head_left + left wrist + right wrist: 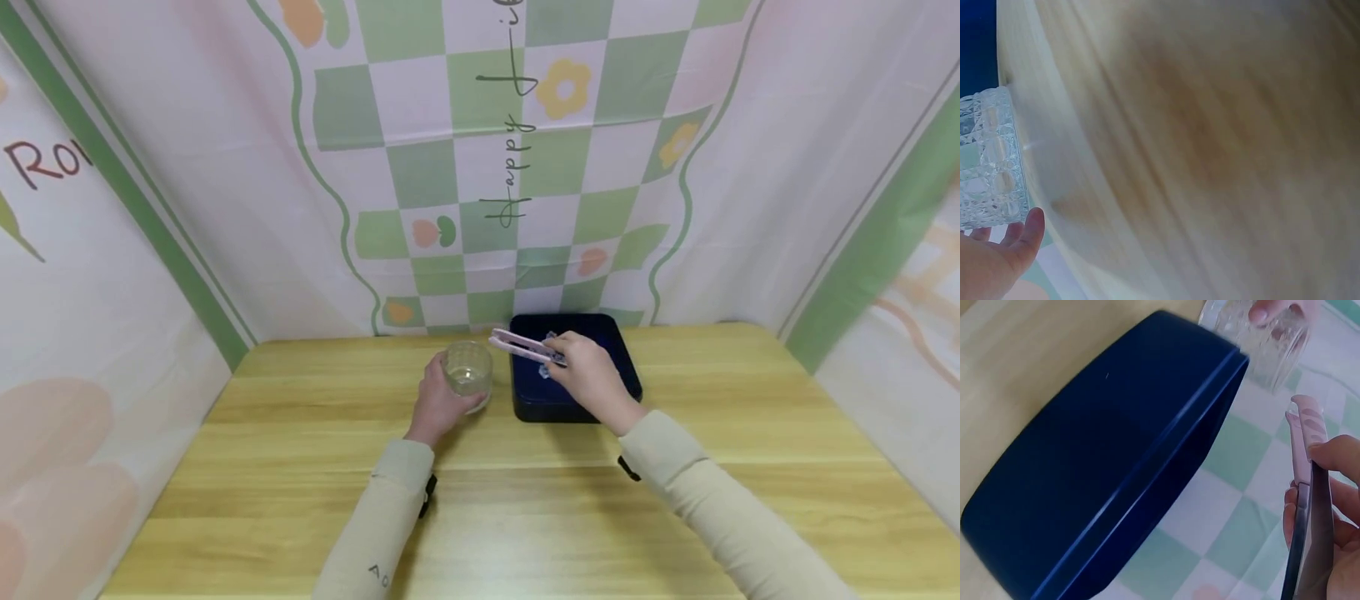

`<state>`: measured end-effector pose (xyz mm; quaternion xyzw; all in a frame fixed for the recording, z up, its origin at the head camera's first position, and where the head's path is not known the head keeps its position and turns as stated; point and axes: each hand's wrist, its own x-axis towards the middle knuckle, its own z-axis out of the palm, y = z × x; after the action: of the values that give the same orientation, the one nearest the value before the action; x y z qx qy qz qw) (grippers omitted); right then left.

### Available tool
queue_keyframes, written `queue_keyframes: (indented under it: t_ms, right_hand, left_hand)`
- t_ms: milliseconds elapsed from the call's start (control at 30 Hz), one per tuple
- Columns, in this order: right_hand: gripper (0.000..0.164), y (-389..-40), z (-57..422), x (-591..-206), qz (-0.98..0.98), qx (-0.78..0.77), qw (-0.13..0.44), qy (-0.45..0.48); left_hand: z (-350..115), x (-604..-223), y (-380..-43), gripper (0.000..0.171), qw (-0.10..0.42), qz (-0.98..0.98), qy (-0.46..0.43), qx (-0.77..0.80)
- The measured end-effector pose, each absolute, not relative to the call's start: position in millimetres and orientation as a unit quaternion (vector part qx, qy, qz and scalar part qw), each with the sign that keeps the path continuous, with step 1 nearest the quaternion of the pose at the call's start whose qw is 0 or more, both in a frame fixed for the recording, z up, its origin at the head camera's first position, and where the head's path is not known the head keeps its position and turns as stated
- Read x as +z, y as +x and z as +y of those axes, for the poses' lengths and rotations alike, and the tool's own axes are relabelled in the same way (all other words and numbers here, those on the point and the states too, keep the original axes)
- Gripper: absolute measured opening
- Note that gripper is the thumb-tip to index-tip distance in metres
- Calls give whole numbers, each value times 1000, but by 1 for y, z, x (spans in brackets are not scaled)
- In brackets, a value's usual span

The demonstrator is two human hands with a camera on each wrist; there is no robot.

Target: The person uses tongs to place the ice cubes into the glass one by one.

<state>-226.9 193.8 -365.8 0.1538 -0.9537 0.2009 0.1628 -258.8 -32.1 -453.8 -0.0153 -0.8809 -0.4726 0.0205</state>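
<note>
My left hand (442, 402) grips a clear cut-glass tumbler (468, 379) near the back of the table, thumb on its near side. The glass's faceted wall (991, 162) fills the left edge of the left wrist view. In my right hand (588, 372) are pink-tipped tongs (517, 343), held above a dark blue tray (528, 409). Their tips point left towards the tumbler. A transparent bit shows by the tips in the right wrist view; whether it is gripped, I cannot tell. Clear, ice-like pieces (545, 371) lie in the tray, partly hidden by the tongs and hand.
The wooden table (525, 517) runs back to a checked cloth backdrop (487, 167) right behind the tray. White printed cloth (97, 333) hangs at the left, with more at the right. The tumbler stands just left of the tray.
</note>
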Motion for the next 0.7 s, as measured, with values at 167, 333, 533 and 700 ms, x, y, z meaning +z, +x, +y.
queue_keyframes:
  t_ms: [167,333,533,700]
  right_hand:
    - [30,-223,179,-369,-948,200,166,185]
    - [30,-219,169,-373,-952,181,149,197]
    - [27,-217,163,-376,-950,170,159,210]
    - [25,-217,163,-378,-948,163,162,221]
  left_hand:
    - [-33,-453,-258,98,23,-877,-21,-480]
    - [-33,-453,-258,96,24,-874,-27,-485]
    - [-33,-452,-257,95,22,-876,-30,-480]
    - [-33,-453,-258,95,24,-877,-33,-480]
